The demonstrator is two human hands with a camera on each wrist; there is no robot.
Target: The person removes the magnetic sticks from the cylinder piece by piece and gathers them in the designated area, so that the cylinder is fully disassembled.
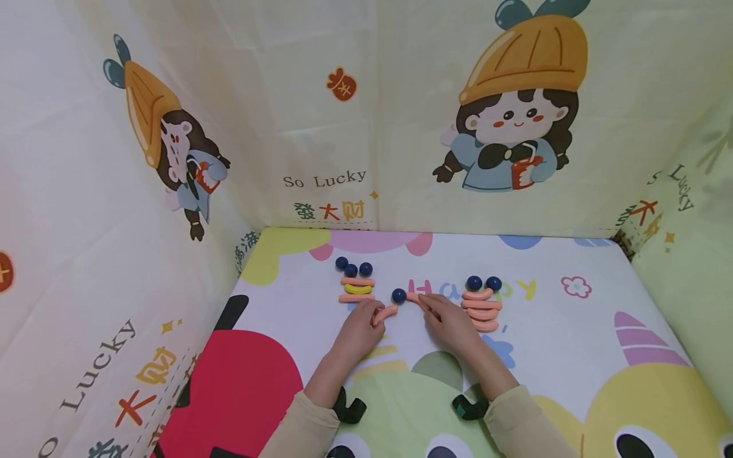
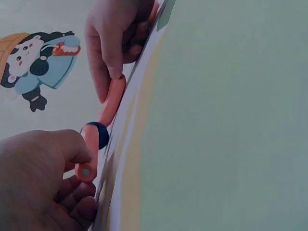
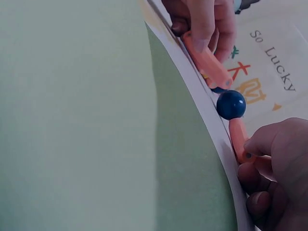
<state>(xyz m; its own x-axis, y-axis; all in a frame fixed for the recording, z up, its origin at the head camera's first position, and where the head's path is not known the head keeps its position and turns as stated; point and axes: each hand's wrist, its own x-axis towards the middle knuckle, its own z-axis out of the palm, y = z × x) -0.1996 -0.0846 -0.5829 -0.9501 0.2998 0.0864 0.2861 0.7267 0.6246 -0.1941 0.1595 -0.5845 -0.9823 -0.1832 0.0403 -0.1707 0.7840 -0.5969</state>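
Observation:
My left hand (image 1: 359, 329) pinches a curved pink magnetic rod (image 1: 385, 314) between thumb and fingers. In my right hand (image 1: 456, 326) is another pink rod (image 3: 237, 137), whose far end touches a dark blue ball (image 1: 398, 296). A further bit of pink (image 2: 153, 13) shows among the right fingers, mostly hidden. The left hand's rod points toward the ball; in the head view a small gap lies between them. A grey-green disc (image 2: 85, 172) marks that rod's near end in the left wrist view.
Beyond the left hand lie pink rods (image 1: 357, 281), a yellow rod (image 1: 358, 289) and blue balls (image 1: 350, 270). On the right, several pink rods (image 1: 482, 305) are stacked below two blue balls (image 1: 474, 283). A printed cloth (image 1: 572, 331) covers the table; patterned curtains (image 1: 401, 127) surround it.

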